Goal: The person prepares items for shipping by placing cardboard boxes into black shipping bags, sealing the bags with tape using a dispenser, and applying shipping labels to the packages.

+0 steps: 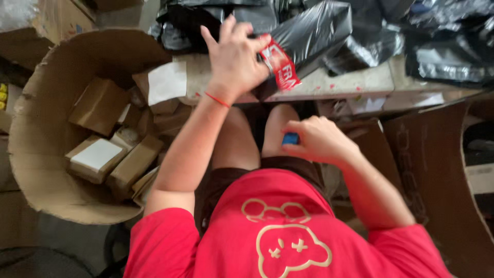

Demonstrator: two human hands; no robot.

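Observation:
My left hand (234,56) is raised over the table edge, fingers spread, with the thumb and forefinger pinching a strip of red and white tape (280,64). The tape lies against a parcel wrapped in black plastic (314,33). My right hand (316,139) is low over my lap, closed around a small blue object (290,138), mostly hidden by the fingers. A thin red band circles my left wrist.
A big open cardboard box (36,154) on the left holds several small brown and white cartons (100,157). More black plastic parcels (447,51) pile up at the back right. A worn white tabletop (355,82) runs across. Brown cardboard (437,170) stands at right.

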